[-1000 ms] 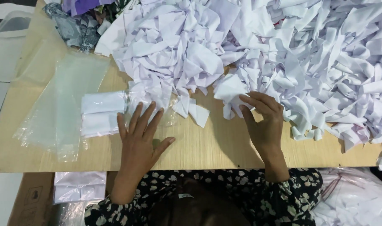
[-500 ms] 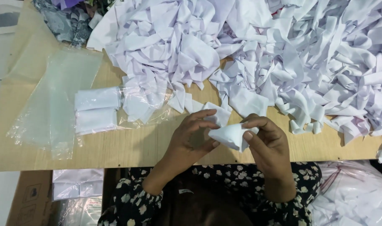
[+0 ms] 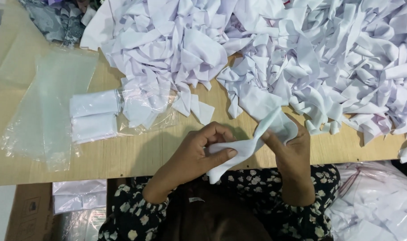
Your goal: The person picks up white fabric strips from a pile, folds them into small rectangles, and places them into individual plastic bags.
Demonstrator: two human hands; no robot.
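Left hand (image 3: pixel 199 149): its grip was pinched on the lower end of the white cloth piece (image 3: pixel 252 140), thumb on top, just over the counter's near edge.
Right hand (image 3: pixel 290 149): fingers closed on the upper end, lifting it into a curl.
Doing it well: I judged both ends needed pulling taut and edges matched before any fold.
Counter (image 3: pixel 123 156): two folded white bundles (image 3: pixel 94 115) lay on clear plastic bags (image 3: pixel 47 107) toward the left edge.
Far side: a heaped pile of white scraps (image 3: pixel 301 53).
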